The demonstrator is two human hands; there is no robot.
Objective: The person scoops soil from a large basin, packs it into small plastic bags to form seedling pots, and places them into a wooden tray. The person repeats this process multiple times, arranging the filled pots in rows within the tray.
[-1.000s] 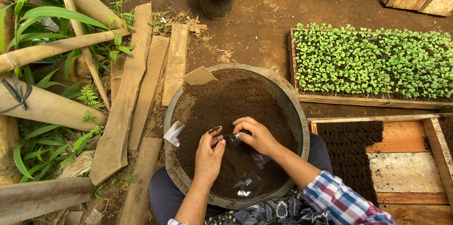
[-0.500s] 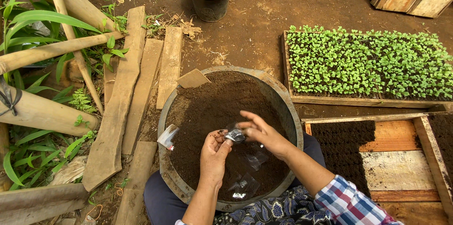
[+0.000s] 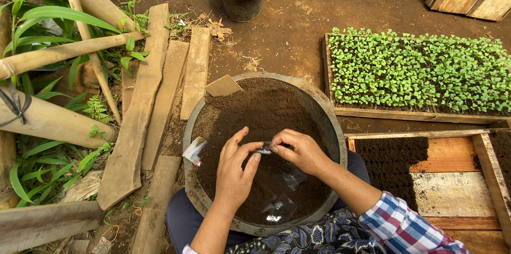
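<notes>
Left of the work: bamboo poles [image 3: 53, 54] and loose planks [image 3: 139, 110] on bare earth.

Centre: round metal basin [image 3: 332, 126] on the person's lap, filled with dark soil [image 3: 255, 110].

Left hand [image 3: 233, 171] over the soil, thumb and forefinger pinching one edge of a small clear plastic bag [image 3: 264, 150]. Right hand [image 3: 302, 151] pinches the opposite edge. The bag hangs between the two hands, just above the soil.

Handling, judged: thin film, very light, limp, probably slick where soil dust clings; no stiffness of its own. Best held at the mouth rim with fingertips, both sides, to keep it open.

More clear bags [image 3: 281, 206] lie on the soil nearer the body.

Right: seedling tray [image 3: 420, 70], green; wooden frame [image 3: 452, 153] partly packed with soil.
</notes>
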